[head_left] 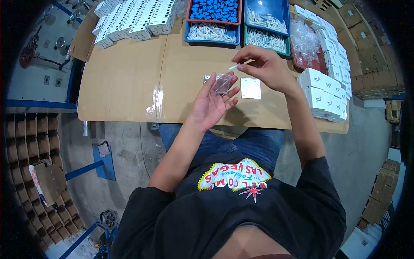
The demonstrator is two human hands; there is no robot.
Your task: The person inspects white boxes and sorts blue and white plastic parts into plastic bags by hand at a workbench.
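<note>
My left hand [215, 97] is palm up over the cardboard-covered table, its fingers curled round a small clear plastic bag [221, 83]. Just to the right and above, my right hand [263, 67] pinches a small white stick-like piece [234, 67] between thumb and fingertips, close to the bag. A flat white square plate [250, 88] lies on the table beneath and between the hands. Another white item [207, 78] shows partly behind my left fingers; most of it is hidden.
White boxes [146, 19] stand in rows at the back left, with more stacked [323, 93] at the right. Trays of blue pieces [214, 10] and white pieces [212, 33] sit at the back. Clear bags [305, 41] fill a red tray. The cardboard tabletop [125, 82] ends before my lap.
</note>
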